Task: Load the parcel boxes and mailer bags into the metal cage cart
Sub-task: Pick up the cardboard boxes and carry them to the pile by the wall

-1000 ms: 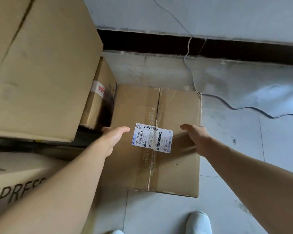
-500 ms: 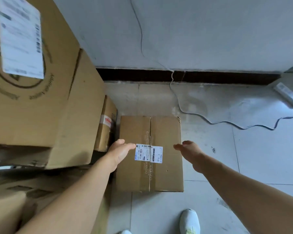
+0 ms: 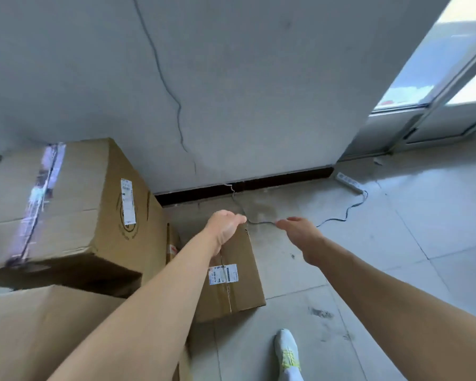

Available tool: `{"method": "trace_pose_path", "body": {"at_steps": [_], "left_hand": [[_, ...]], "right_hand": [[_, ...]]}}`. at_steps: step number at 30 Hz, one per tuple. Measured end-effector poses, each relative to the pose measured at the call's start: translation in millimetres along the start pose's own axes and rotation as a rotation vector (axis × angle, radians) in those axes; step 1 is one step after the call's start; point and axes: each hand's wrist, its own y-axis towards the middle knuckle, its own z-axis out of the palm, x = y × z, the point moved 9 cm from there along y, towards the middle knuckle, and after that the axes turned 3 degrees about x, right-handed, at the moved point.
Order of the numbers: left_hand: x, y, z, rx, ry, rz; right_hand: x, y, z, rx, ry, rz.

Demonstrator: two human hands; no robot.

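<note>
**Tiled floor (image 3: 382, 284) by the wall: parcel box (image 3: 245, 292) not yet gripped**

Grey tiles run up to a dark skirting under a cracked wall. The parcel box lies flat on the floor with its white label (image 3: 222, 274) up, just beside the stacked cartons (image 3: 66, 210) on the left. Its long axis runs away from the person toward the wall.

The left hand (image 3: 226, 226) hangs over the box's far left end, fingers straight and holding nothing; whether it touches the cardboard cannot be told. The right hand (image 3: 300, 235) is also spread and empty, over bare floor just past the box's far right corner.

The box therefore lies below both hands and back toward the person, nearer the left one. Lifting it likely means dropping both hands to its long sides, with the right hand having further to come in.

A cable (image 3: 338, 215) from a power strip (image 3: 348, 182) trails near the box's far end. The metal cage cart is out of view.
</note>
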Motion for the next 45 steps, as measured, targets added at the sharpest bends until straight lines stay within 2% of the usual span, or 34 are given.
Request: {"method": "trace_pose_path", "body": {"at_steps": [6,11,15,19,22,24,27,33,40,45], "left_hand": [[-51,-81,76,0.231,0.268,0.211],[-35,-153,176,0.51,0.419,0.248],[-13,-230,251,0.709,0.515,0.31],[-9,-339,319,0.902,0.637,0.582],[9,-422,360,0.991,0.864,0.837],[31,-469,381,1.052,1.009,0.936],[80,-545,406,1.196,1.155,1.025],[176,-670,437,1.458,1.269,1.148],[286,-730,445,1.747,1.404,1.119],[356,-737,429,1.869,1.513,1.033]], "right_hand": [[-74,-122,-76,-0.281,0.286,0.059],[-187,-220,-112,-0.469,0.572,0.219],[-263,-307,-132,-0.679,0.738,0.219],[-309,-405,-151,-0.88,0.656,0.152],[-348,-486,-154,-1.001,0.506,0.168],[-377,-535,-148,-1.053,0.437,0.214],[-434,-613,-123,-1.14,0.442,0.309],[-531,-738,-48,-1.318,0.613,0.522],[-598,-800,75,-1.4,0.898,0.791],[-619,-805,155,-1.381,1.05,0.974]]}}
